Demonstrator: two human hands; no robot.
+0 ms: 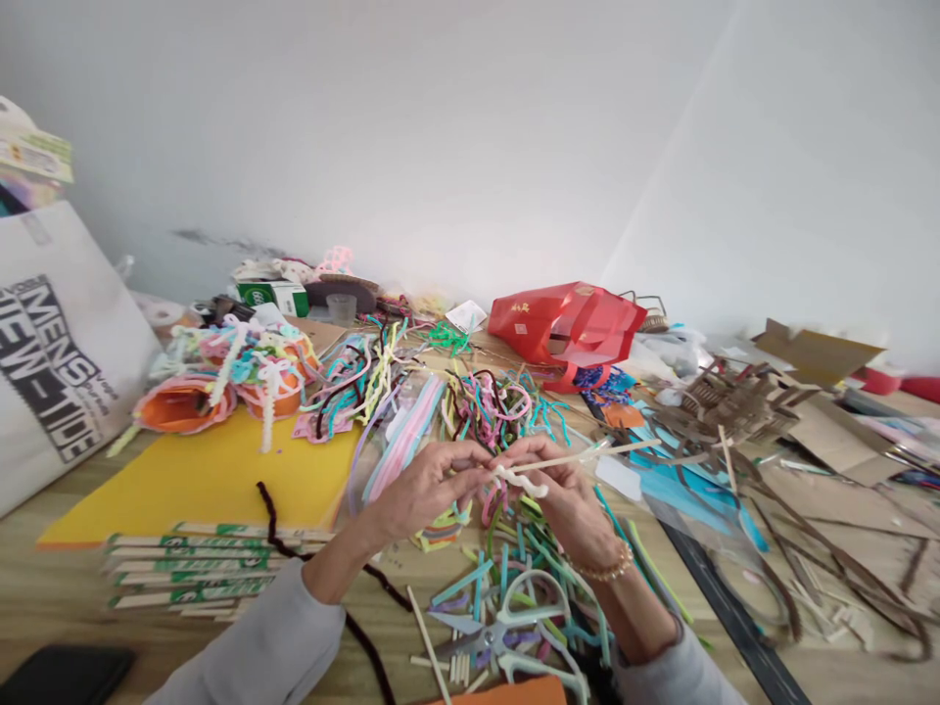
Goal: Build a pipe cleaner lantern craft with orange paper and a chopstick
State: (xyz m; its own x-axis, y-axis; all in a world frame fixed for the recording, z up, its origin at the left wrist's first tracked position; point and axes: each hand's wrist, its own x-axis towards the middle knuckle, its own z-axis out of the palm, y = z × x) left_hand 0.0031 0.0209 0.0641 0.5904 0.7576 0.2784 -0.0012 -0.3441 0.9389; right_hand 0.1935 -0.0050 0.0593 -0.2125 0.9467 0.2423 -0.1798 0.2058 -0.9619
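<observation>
My left hand and my right hand meet above the middle of the table, fingertips pinched close together. Between them is a thin pale wooden stick, pointing off to the right past my right fingers. A white fuzzy pipe cleaner is bent in a wavy curl at the stick's near end. My left fingertips pinch the pipe cleaner there, while my right fingers close around the stick. The exact contact is partly covered by the fingers. Below my hands lie scissors with pale green handles, among cut pipe cleaner pieces.
Paper-wrapped chopsticks and yellow sheets lie left, near orange cups trimmed with pipe cleaners. A red bag stands behind bundled colourful pipe cleaners. Brown strips clutter the right. A white bag stands far left.
</observation>
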